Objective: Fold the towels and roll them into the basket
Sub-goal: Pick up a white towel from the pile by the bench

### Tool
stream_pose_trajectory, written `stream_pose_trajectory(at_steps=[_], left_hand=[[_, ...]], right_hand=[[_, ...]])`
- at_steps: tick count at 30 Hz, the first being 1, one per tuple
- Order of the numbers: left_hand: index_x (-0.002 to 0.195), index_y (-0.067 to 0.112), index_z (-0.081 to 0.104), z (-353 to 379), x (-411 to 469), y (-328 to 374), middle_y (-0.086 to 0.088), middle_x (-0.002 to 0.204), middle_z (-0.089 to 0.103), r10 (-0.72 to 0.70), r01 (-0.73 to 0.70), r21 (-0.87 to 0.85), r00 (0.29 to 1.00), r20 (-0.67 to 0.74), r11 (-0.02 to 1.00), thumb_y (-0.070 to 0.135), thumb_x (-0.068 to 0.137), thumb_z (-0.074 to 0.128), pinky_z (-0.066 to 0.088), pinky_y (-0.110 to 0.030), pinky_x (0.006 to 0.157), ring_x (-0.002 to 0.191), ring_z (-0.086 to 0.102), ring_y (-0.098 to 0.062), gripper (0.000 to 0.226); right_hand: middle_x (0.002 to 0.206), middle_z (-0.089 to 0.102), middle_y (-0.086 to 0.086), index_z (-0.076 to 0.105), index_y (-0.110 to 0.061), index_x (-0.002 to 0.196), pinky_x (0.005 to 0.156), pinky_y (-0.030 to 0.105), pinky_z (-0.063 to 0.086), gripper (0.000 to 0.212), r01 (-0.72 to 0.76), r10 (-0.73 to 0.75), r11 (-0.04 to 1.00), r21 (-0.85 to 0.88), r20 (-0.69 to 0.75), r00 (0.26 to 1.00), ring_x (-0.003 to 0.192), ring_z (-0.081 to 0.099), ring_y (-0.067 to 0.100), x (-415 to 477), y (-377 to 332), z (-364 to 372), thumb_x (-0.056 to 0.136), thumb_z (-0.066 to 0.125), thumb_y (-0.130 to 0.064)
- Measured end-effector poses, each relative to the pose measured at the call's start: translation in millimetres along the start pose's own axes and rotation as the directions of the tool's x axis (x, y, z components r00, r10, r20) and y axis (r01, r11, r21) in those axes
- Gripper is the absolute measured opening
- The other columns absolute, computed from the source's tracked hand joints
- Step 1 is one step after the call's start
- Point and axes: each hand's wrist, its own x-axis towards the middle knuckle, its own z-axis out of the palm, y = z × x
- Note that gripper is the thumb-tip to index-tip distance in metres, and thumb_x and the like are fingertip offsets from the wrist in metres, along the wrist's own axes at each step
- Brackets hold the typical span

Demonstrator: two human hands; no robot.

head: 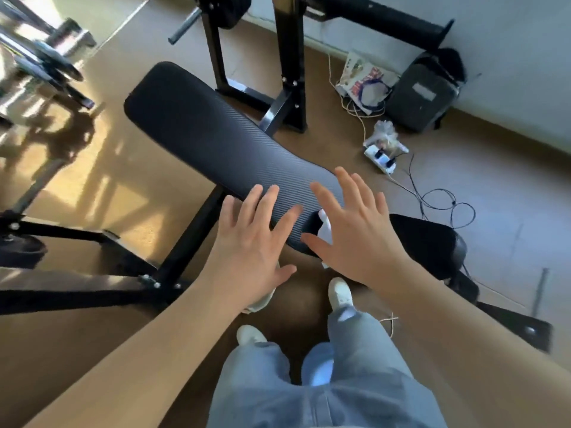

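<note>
At the far left, blurred weight plates point(46, 61) sat on a rack above the sunlit floor point(102, 193). The black padded bench point(210, 137) ran diagonally across the middle, with its steel frame point(185, 251) below. The left hand point(250, 242) hovered over the near end of the bench, fingers spread wide, its grip empty. The right hand point(358, 233) was beside it, just apart, also fully splayed and holding nothing. A small patch of something white point(326, 228) showed behind the right hand; whether it was a towel could not be told. No towel or basket was clearly visible. Lower down were jeans point(324, 381) and white shoes point(340, 293). To the right, a power strip point(381, 157) and a dark backpack point(423, 94) lay by the wall.
</note>
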Motion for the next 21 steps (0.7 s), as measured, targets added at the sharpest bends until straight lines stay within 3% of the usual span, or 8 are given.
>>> stream_pose_trajectory(at_steps=[6,14,21], left_hand=[[0.158,0.031,0.020,89.1,70.9,7.4,-0.015,0.168,0.015,0.013,-0.013,-0.052,1.000,0.015,0.999,0.073,0.081,0.063,0.021,-0.064,0.120,0.155,0.014,-0.038,0.097],[0.158,0.035,0.005,255.1,168.2,11.8,-0.011,0.169,0.001,0.047,-0.041,-0.067,0.995,0.089,0.997,0.073,0.085,0.058,0.011,-0.062,0.123,0.157,0.000,-0.033,0.098],[0.159,0.035,0.008,357.0,211.5,15.9,-0.010,0.170,0.004,0.056,-0.056,-0.075,0.998,0.005,0.996,0.074,0.085,0.056,0.009,-0.061,0.123,0.157,0.001,-0.031,0.097]], right_hand=[[0.164,0.025,0.015,0.033,-0.029,0.154,0.105,0.067,0.037,0.083,-0.028,0.028,0.999,-0.029,-0.013,1.000,0.149,0.026,0.041,37.1,51.2,84.1,0.085,0.062,-0.065],[0.164,0.022,0.014,0.030,-0.029,0.155,0.105,0.065,0.037,0.083,-0.027,0.029,0.997,-0.074,0.026,0.999,0.149,0.025,0.041,98.5,113.7,244.0,0.086,0.056,-0.067],[0.167,0.017,0.014,0.026,-0.031,0.157,0.108,0.068,0.033,0.085,-0.066,0.067,0.995,-0.080,0.011,0.998,0.151,0.019,0.041,125.7,152.6,349.7,0.087,0.055,-0.069]])
